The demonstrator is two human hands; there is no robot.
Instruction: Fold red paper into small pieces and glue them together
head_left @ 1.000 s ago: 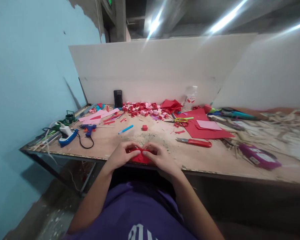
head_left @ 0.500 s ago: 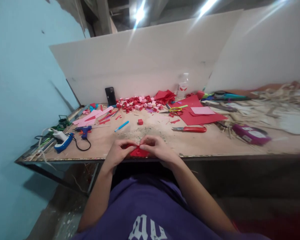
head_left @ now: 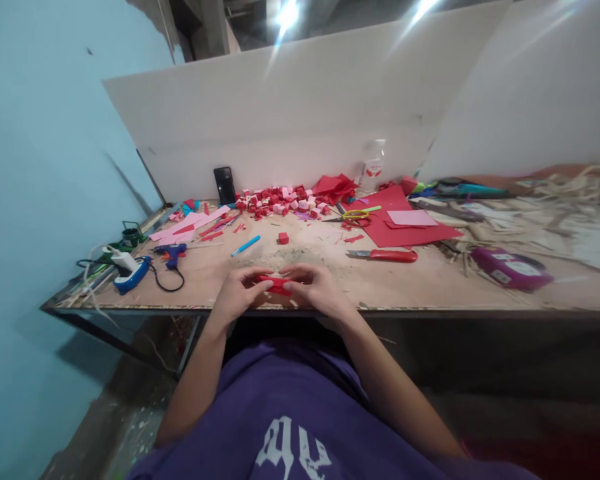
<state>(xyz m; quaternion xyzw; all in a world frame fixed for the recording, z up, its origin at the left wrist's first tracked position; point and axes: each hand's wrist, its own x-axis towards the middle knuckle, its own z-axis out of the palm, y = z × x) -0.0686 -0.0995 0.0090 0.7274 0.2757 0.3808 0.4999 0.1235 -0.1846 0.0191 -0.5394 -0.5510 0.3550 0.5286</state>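
Observation:
Between my two hands, close to the table's front edge, is a piece of red paper (head_left: 277, 286) bent into a narrow folded shape. My left hand (head_left: 237, 293) pinches its left end with thumb and fingers. At the right end my right hand (head_left: 316, 291) grips it the same way, thumb toward me. Fingers hide both ends of the paper. Just beyond the hands a small red paper cube (head_left: 283, 238) rests on the table (head_left: 220, 283). A blue pen (head_left: 246, 245) lies left of the cube.
A heap of red and pink cubes (head_left: 280, 200) lies at the back beside a phone (head_left: 225, 185). On the right are a red-handled knife (head_left: 383, 255), scissors (head_left: 355, 215), red sheets (head_left: 395, 227) and a purple tape measure (head_left: 510, 268). A glue gun (head_left: 171, 253) and power strip (head_left: 131, 275) sit left.
The red paper, spread flatter before, is now a narrow folded strip raised slightly between my hands. Both hands have moved a little away from me. The view has shifted slightly.

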